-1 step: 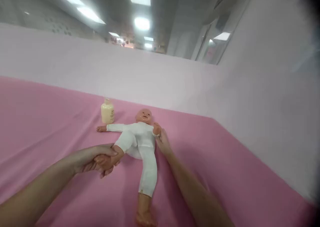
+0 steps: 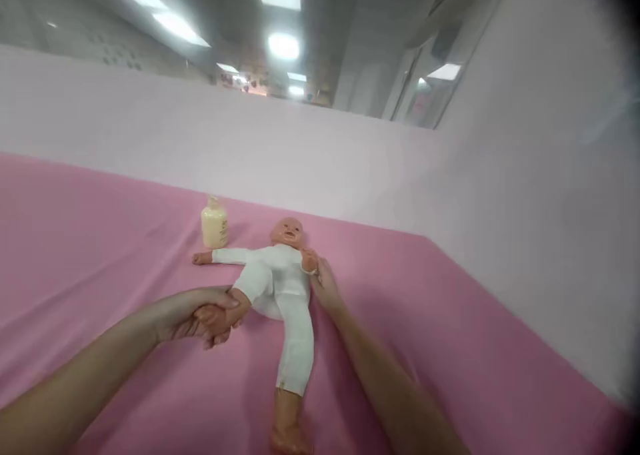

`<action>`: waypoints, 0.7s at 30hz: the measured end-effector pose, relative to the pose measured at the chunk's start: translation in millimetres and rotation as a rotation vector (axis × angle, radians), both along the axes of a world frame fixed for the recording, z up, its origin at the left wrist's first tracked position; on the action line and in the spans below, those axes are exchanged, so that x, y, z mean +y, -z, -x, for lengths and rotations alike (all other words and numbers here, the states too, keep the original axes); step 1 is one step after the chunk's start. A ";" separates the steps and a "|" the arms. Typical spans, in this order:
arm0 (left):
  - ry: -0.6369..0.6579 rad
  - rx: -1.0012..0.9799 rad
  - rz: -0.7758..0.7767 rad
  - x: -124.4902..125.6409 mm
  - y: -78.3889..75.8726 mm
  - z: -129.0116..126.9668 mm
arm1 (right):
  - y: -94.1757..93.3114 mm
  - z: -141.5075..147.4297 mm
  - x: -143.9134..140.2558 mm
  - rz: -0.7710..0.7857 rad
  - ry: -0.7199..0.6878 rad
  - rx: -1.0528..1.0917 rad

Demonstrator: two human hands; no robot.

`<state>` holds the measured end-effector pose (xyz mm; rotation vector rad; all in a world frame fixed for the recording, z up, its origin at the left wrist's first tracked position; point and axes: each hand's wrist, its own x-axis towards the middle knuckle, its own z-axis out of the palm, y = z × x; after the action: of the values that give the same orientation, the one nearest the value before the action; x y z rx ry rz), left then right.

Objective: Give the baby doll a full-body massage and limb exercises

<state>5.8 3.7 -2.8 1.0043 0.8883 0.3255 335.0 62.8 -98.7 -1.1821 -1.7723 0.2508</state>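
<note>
surface: pink sheet covered the flat bed-like top, lightly creased at left | on it: baby doll in a white suit lay on its back, arms out, one leg bent aside | cream bottle stood upright just beyond the doll's outstretched arm

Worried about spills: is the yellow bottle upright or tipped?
Upright: the bottle stands on the pink cloth, cap on top, beside the doll.
</note>
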 end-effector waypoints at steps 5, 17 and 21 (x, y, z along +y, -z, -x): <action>0.002 -0.033 0.040 6.4 35.2 -24.2 | -1.9 3.1 -20.2 -0.012 -0.052 -0.217; 0.565 0.111 -0.089 23.4 54.9 -6.1 | 16.6 7.5 25.6 0.217 -0.018 0.355; 0.679 0.299 -0.303 31.7 40.0 6.2 | 19.1 8.3 32.7 0.239 0.073 0.638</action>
<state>-0.3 35.4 -42.8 1.5965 0.7192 -0.2825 326.7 95.5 -117.8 -1.1607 -1.1593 0.7254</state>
